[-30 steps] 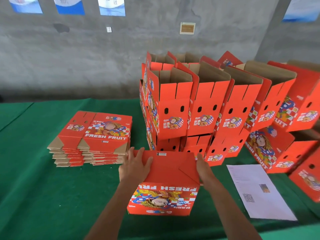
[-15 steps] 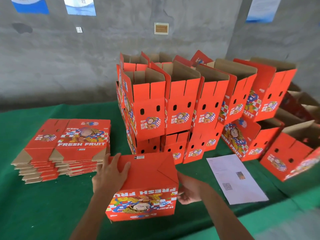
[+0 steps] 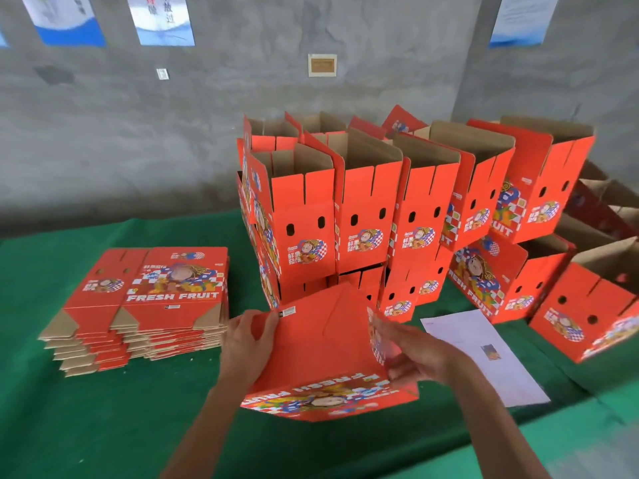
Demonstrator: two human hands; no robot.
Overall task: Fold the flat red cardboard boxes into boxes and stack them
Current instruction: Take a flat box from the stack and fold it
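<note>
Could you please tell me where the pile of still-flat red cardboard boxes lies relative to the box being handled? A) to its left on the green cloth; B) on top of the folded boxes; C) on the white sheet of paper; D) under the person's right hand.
A: the pile of flat red cardboard boxes lies on the green cloth, left of the red cardboard box being handled.

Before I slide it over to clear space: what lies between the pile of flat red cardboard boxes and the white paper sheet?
In the head view, the red cardboard box being folded, held by both hands.
</note>
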